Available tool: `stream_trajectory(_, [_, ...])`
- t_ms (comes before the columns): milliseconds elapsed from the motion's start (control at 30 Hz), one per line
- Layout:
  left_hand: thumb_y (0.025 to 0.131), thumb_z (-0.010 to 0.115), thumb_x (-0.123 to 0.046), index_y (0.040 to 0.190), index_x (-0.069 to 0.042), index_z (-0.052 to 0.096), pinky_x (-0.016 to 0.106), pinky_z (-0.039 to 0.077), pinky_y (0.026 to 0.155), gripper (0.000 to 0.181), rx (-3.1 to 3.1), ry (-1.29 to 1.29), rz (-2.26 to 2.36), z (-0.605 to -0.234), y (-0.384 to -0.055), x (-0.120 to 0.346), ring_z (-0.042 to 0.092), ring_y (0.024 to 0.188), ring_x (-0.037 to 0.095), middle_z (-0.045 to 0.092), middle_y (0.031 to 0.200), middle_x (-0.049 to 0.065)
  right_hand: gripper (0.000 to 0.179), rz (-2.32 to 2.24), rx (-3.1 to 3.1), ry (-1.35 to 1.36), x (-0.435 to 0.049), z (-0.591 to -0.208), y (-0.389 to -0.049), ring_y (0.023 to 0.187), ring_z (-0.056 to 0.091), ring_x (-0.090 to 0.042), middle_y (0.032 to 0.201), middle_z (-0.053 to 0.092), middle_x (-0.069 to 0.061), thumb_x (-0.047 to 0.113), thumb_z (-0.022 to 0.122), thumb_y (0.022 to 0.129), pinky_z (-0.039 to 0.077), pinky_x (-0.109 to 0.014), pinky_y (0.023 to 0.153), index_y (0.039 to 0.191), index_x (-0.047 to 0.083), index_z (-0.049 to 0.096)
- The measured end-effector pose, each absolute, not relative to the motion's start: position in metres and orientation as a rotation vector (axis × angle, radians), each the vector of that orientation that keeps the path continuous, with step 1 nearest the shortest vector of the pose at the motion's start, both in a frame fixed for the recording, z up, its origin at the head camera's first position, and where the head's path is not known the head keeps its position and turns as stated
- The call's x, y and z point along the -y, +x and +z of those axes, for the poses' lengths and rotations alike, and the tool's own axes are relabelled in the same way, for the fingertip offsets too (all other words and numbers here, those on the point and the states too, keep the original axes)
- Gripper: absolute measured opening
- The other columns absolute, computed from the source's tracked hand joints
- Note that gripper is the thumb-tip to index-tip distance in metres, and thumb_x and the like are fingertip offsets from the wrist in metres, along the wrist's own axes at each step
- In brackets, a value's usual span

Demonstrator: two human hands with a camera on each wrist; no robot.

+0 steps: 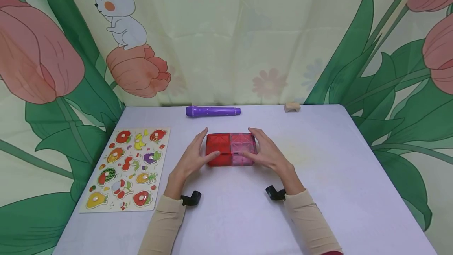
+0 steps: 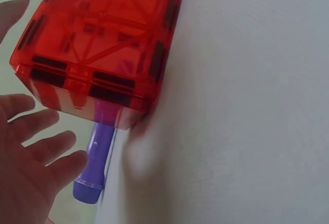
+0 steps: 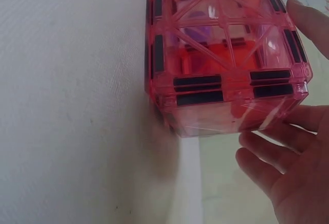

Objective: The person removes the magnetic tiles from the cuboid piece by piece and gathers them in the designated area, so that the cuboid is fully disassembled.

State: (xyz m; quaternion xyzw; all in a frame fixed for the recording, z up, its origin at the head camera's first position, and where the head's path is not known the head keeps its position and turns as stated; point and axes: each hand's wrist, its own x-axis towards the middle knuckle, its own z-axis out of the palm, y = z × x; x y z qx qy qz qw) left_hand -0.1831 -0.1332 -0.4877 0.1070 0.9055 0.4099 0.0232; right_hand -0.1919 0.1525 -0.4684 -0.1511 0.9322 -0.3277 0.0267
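Two see-through magnetic-tile cubes, one red [image 1: 216, 143] and one pink [image 1: 242, 141], stand side by side against each other on the table. In the wrist views, dark magnet strips line the edges of the red cube [image 2: 97, 34] and the pink cube [image 3: 221, 44]. My left hand [image 1: 192, 154] is at the red cube's left side, thumb stretched out before its front. On the pink cube's right, my right hand [image 1: 272, 152] mirrors it with extended fingers. A gap shows between the left fingers [image 2: 43, 131] and the red wall; the right fingers [image 3: 275, 149] are right beside the pink wall.
A purple toy microphone [image 1: 214, 111] lies behind the cubes at the far edge. Farther right sits a small wooden block [image 1: 291, 107]. At left lies a fruit puzzle board [image 1: 161, 137]. The white table [image 1: 226, 215] meets a printed curtain [image 1: 212, 30].
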Motion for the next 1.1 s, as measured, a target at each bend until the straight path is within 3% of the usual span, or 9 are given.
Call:
stream_trajectory(233, [0.081, 0.067, -0.069, 0.161, -0.023, 0.023, 0.057, 0.032, 0.120, 0.102, -2.776, 0.319, 1.291, -0.496, -0.184, 0.131, 0.028, 0.153, 0.027, 0.028, 0.166, 0.000, 0.097, -1.093, -2.821, -0.445, -0.151, -0.471, -0.194, 0.140, 0.046, -0.034, 0.155, 0.043, -0.010, 0.063, 0.073, 0.078, 0.044, -0.057, 0.112, 0.154, 0.015, 0.036])
stream_trajectory(533, [0.083, 0.078, -0.047, 0.160, -0.021, 0.024, 0.046, 0.039, 0.118, 0.098, -2.525, 0.309, 1.645, -0.507, -0.188, 0.130, 0.039, 0.147, 0.029, 0.038, 0.159, 0.004, 0.099, -1.329, -2.631, -0.385, -0.157, -0.474, -0.198, 0.140, 0.047, -0.039, 0.156, 0.042, -0.011, 0.053, 0.082, 0.075, 0.045, -0.056, 0.111, 0.154, 0.013, 0.036])
stream_trajectory(800, [0.083, 0.081, -0.039, 0.158, -0.024, 0.027, 0.047, 0.039, 0.117, 0.094, -2.415, 0.290, 1.765, -0.513, -0.190, 0.131, 0.037, 0.148, 0.031, 0.037, 0.159, 0.005, 0.094, -1.468, -2.484, -0.400, -0.165, -0.479, -0.202, 0.144, 0.041, -0.038, 0.159, 0.039, -0.011, 0.040, 0.083, 0.079, 0.039, -0.055, 0.116, 0.155, 0.015, 0.034])
stream_trajectory(1100, [0.081, 0.083, -0.037, 0.154, -0.038, 0.031, 0.047, 0.040, 0.117, 0.090, -2.365, 0.248, 1.825, -0.516, -0.189, 0.133, 0.038, 0.146, 0.028, 0.040, 0.156, 0.002, 0.088, -1.596, -2.409, -0.458, -0.168, -0.483, -0.205, 0.144, 0.040, -0.035, 0.155, 0.042, -0.014, 0.027, 0.083, 0.081, 0.036, -0.053, 0.119, 0.153, 0.010, 0.037])
